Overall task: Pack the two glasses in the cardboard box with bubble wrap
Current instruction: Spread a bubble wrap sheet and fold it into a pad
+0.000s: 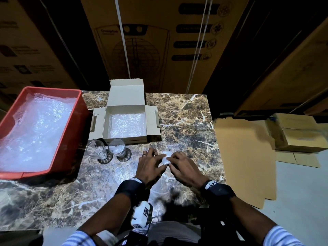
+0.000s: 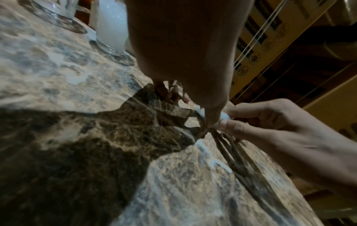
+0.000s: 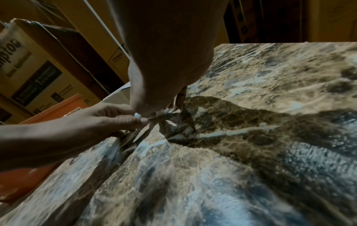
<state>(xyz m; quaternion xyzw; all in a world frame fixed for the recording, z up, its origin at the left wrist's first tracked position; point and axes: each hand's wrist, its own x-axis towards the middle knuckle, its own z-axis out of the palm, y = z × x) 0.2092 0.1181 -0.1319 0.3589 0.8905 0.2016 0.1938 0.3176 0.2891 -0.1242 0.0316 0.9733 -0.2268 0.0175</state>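
Two clear glasses [image 1: 96,150] [image 1: 118,148] stand upright side by side on the marble table [image 1: 186,121], each with crumpled bubble wrap inside. Just behind them the open cardboard box [image 1: 126,96] lies with a bubble wrap sheet [image 1: 126,126] on its floor. To the right of the glasses, my left hand [image 1: 159,160] and right hand [image 1: 173,159] meet low over the table. Both pinch a small folded piece of bubble wrap [image 1: 166,158] between thumb and fingers. The piece [image 2: 225,116] shows white in the left wrist view, mostly hidden by my fingers, beside the nearer glass [image 2: 112,27].
A red crate [image 1: 71,132] full of bubble wrap sheets sits at the table's left end, close to the glasses. Large printed cartons stand behind the table. Flat cardboard [image 1: 245,157] and a stack of boxes [image 1: 298,134] lie on the floor beyond the table's right edge.
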